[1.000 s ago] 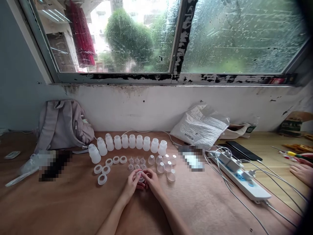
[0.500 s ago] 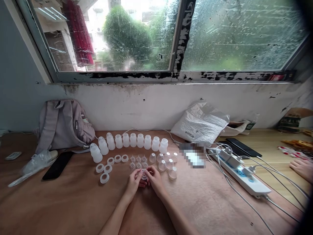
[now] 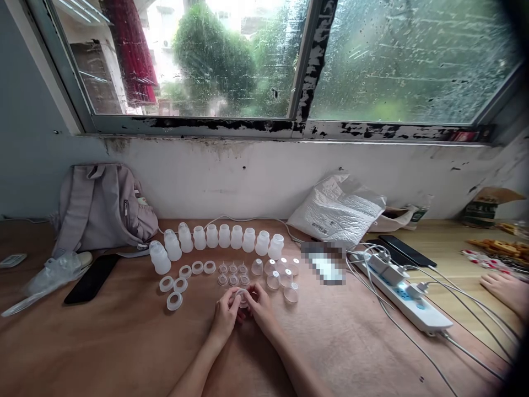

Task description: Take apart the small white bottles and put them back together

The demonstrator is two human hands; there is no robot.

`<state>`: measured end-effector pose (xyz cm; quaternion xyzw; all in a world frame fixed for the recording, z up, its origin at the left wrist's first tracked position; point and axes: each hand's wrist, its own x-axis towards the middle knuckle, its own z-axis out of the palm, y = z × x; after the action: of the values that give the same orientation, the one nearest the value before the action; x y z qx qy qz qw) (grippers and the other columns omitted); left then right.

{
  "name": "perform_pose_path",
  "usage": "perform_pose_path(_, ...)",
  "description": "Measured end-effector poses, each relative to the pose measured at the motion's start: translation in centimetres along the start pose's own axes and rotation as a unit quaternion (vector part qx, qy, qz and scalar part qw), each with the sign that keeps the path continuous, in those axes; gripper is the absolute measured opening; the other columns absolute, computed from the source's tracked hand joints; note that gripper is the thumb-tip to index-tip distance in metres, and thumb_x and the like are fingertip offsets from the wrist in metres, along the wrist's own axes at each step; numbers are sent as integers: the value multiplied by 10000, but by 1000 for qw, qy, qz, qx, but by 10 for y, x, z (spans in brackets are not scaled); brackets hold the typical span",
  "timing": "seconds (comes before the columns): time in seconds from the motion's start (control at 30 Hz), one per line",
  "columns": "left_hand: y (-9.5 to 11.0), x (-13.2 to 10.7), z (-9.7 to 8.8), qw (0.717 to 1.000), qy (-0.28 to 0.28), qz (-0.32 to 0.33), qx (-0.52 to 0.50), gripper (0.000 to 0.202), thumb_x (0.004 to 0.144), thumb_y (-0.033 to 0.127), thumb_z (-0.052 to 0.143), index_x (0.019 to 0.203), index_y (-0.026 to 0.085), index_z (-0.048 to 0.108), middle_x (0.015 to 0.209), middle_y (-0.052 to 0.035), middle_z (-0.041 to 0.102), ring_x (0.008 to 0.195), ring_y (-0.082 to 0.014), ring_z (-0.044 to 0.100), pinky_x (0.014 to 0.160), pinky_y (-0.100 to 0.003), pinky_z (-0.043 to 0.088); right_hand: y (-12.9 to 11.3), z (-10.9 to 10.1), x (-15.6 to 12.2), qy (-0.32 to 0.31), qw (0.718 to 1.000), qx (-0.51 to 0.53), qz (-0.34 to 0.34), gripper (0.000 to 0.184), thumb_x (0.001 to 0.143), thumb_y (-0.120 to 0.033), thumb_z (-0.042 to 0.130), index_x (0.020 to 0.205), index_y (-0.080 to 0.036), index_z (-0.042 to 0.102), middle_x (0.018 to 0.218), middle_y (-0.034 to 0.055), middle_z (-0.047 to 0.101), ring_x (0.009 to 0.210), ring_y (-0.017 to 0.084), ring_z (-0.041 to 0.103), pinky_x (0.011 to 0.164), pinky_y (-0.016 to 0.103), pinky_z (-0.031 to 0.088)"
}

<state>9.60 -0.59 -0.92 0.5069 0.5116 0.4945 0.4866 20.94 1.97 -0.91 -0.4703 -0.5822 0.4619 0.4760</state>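
Observation:
At the table's front middle, my left hand and my right hand pinch a small whitish bottle ring from both sides. Fingers cover much of the ring, and I cannot tell whether a nipple sits in it. Just beyond the hands, several clear bottle nipples stand in two rows. Several loose collar rings lie flat to the left. On the right is a group of clear dome caps. Small milky baby bottles form a curved line behind; the leftmost bottles have tops on.
A grey backpack, plastic bag and black phone are at left. Right of the caps lie a silver mailer bag and a white power strip with trailing cables. Another person's hand rests at far right.
The view has turned slightly. Both hands stay together on the ring, with only a small shift of the fingers; the bottles, rings, nipples and caps keep their places.

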Motion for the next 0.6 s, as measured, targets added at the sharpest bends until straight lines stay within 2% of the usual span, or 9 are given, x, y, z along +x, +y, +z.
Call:
perform_pose_path(0.17, 1, -2, 1, 1000, 1, 5, 5, 295, 798, 353, 402, 987, 149, 503, 661, -21, 614, 465, -126, 558, 398, -206, 445, -3, -1, 0, -19, 1000, -9, 4, 180, 693, -336, 541, 762, -173, 507, 602, -24, 517, 440, 80, 427, 393, 195, 350)
perform_pose_path(0.4, 2, -6, 0, 999, -39, 15, 6, 344, 780, 278, 408, 1085, 143, 495, 746, -45, 638, 483, -123, 560, 405, -201, 440, 7, -3, 2, 11, 1000, -22, 7, 149, 640, -292, 548, 639, -190, 440, 578, -29, 504, 500, 106, 456, 425, 201, 347)
perform_pose_path(0.6, 2, -10, 1, 998, -56, 26, 25, 443, 778, 336, 432, 1177, 150, 479, 764, -52, 654, 470, -135, 567, 396, -217, 440, 4, -3, 0, 51, 997, -59, 1, 108, 627, -198, 503, 605, -194, 397, 537, -46, 449, 499, 101, 411, 460, 209, 331)
